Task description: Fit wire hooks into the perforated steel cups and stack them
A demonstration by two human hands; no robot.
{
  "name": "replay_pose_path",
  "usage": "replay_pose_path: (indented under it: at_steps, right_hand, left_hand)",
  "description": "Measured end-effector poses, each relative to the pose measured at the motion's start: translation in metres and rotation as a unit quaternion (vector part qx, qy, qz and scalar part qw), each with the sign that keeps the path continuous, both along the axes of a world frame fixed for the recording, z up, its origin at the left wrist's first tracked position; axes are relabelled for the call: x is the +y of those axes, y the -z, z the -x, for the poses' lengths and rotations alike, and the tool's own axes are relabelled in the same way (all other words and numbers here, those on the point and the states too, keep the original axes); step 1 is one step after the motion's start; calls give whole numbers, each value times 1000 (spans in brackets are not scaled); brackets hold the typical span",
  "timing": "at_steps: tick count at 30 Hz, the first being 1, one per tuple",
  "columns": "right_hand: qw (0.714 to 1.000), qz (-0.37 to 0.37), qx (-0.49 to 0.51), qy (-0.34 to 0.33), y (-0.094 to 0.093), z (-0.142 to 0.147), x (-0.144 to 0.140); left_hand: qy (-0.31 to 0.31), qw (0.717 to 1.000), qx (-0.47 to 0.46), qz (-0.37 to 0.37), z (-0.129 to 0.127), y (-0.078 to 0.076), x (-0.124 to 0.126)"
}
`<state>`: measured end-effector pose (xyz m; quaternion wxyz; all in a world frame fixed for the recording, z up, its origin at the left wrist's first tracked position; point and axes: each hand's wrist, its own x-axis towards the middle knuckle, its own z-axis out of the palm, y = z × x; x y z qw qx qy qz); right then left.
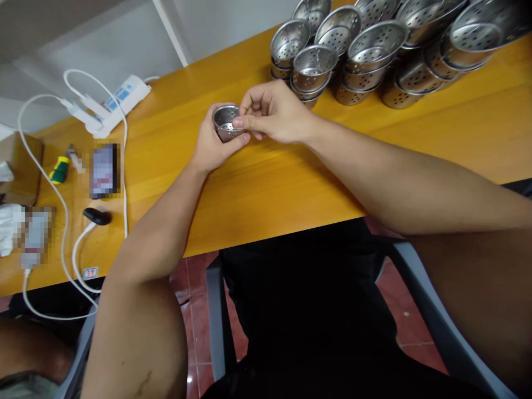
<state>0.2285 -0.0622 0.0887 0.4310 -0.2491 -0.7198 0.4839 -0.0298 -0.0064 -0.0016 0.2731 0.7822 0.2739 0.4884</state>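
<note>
My left hand (211,143) is wrapped round a small perforated metal cup (226,132), its mouth tilted up toward me. Thumb and fingers of my right hand (268,113) pinch at the cup's right rim, the thumb tip reaching over the edge. Whether anything small sits in that pinch I cannot make out. Both hands are above the wooden table (249,205). Just beyond my right hand stand stacked perforated metal cups (313,69) of the same look, several piles close together.
On the left lie a white power strip (124,102) with plugged-in cables, a blurred phone (103,170), a green-yellow handled tool (60,170) and a black mouse-like object (97,215). A cardboard box (25,166) stands at the far left. Another person's leg (33,349) shows at lower left.
</note>
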Motion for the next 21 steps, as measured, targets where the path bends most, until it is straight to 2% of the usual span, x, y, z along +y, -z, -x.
replay_pose_path:
  at_steps: [3, 6, 9, 12, 21]
  right_hand:
    - [1000, -19, 6, 5, -1, 0, -3]
    - [994, -67, -13, 81, -5, -2, -9]
    - [979, -110, -87, 145, -11, -7, -15]
    - [966, -127, -170, 149, -17, -12, -21]
    - [922, -196, -296, 157, -35, -11, -35]
  left_hand:
    - [-5, 1000, -3, 1, -1, 1, 0]
    - [-19, 1000, -18, -16, 0, 5, 6]
    - [-28, 999, -32, -26, 1, 9, 13]
    - [-35, 999, -33, -22, 2, 11, 18]
    - [-43, 999, -23, -13, 2, 8, 14]
